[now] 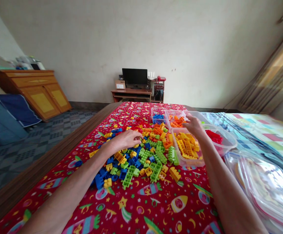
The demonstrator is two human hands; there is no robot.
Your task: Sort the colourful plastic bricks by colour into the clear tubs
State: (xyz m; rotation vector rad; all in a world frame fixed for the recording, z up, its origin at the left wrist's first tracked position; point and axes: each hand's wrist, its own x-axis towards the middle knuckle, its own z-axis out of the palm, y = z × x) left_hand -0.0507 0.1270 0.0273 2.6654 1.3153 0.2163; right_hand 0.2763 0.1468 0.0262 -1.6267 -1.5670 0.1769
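A heap of toy building bricks (145,154) in green, yellow, blue, orange and red lies on a red patterned cloth. My left hand (128,138) is over the heap's left part, its fingers loosely bent and apart, with no brick visible in them. My right hand (194,126) is above the clear boxes, fingers spread toward the box of orange bricks (176,121), and nothing shows in its grasp. Beneath its wrist is a box with yellow bricks (187,144). Blue bricks (159,118) fill another box behind the heap. Red bricks (213,136) lie in a box to the right.
Stacked clear lids (265,185) lie at the right edge on a checked cover. The red cloth (156,208) spans the table, whose brown edge (65,152) runs along the left. Beyond stand a desk with a monitor (135,77) and a wooden cabinet (39,94).
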